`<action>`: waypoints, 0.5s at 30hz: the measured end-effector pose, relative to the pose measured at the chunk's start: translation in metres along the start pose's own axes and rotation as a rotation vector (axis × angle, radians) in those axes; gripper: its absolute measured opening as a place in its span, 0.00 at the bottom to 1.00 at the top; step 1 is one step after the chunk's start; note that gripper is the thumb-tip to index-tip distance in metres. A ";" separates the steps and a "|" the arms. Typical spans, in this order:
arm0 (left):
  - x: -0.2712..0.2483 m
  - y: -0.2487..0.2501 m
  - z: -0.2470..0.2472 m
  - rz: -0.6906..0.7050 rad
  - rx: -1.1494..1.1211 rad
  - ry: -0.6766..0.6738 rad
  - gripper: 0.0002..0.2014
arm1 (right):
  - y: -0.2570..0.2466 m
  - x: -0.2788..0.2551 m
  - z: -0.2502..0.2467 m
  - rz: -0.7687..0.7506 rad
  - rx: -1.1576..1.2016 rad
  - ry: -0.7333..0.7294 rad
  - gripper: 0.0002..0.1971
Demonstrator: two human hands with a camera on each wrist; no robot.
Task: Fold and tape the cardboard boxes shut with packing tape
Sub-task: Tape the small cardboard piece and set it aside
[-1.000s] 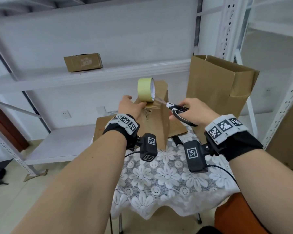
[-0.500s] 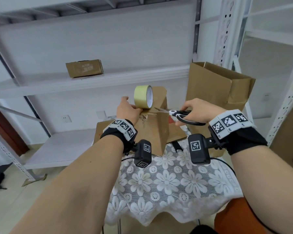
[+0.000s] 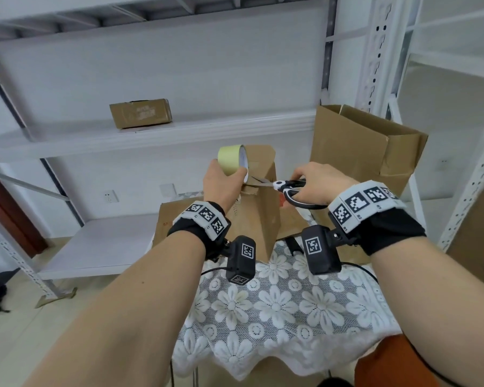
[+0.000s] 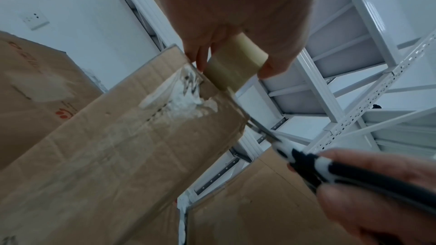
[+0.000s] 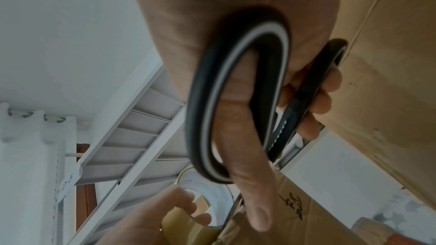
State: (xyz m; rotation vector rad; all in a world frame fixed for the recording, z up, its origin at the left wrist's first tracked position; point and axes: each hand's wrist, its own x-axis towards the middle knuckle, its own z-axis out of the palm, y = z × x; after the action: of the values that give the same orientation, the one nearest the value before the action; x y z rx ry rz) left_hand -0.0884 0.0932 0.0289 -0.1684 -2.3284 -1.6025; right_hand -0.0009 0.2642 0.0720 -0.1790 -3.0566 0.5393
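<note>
A narrow cardboard box point(image 3: 259, 208) stands upright on the lace-covered table point(image 3: 277, 308). My left hand point(image 3: 222, 185) grips a yellowish tape roll point(image 3: 232, 163) against the box's top left edge; the roll point(image 4: 232, 66) sits between thumb and fingers in the left wrist view. My right hand point(image 3: 317, 185) holds black-and-white scissors point(image 3: 291, 189) by the handles point(image 5: 235, 100), fingers through the loops. The blades point(image 4: 259, 128) reach left to the stretch of tape between roll and box top. Whether the tape is cut cannot be told.
A large open cardboard box point(image 3: 366, 160) stands behind on the right. A flat carton point(image 3: 171, 224) lies behind the narrow box. A small closed box point(image 3: 140, 113) sits on the white shelf point(image 3: 151, 135). Metal rack uprights point(image 3: 374, 51) rise on the right.
The scissors have swung down and left until the blades meet the tape at the box top. My left hand has turned the roll and lowered it against the box edge.
</note>
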 end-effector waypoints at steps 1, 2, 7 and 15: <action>-0.001 -0.001 0.001 -0.001 -0.019 0.012 0.14 | -0.001 0.001 0.000 -0.004 -0.015 -0.002 0.28; -0.002 -0.002 0.001 -0.004 -0.030 0.027 0.14 | -0.003 0.002 0.001 -0.013 -0.026 -0.011 0.27; -0.002 -0.007 -0.001 -0.032 -0.006 0.101 0.14 | -0.011 0.008 0.004 -0.062 -0.068 -0.031 0.25; -0.012 -0.005 0.001 0.002 0.035 0.054 0.13 | -0.020 0.019 0.014 -0.105 -0.086 -0.011 0.24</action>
State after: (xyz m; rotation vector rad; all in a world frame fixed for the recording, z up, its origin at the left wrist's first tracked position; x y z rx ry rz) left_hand -0.0786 0.0936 0.0206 -0.1179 -2.3130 -1.5452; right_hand -0.0224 0.2432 0.0663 -0.0171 -3.0796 0.4048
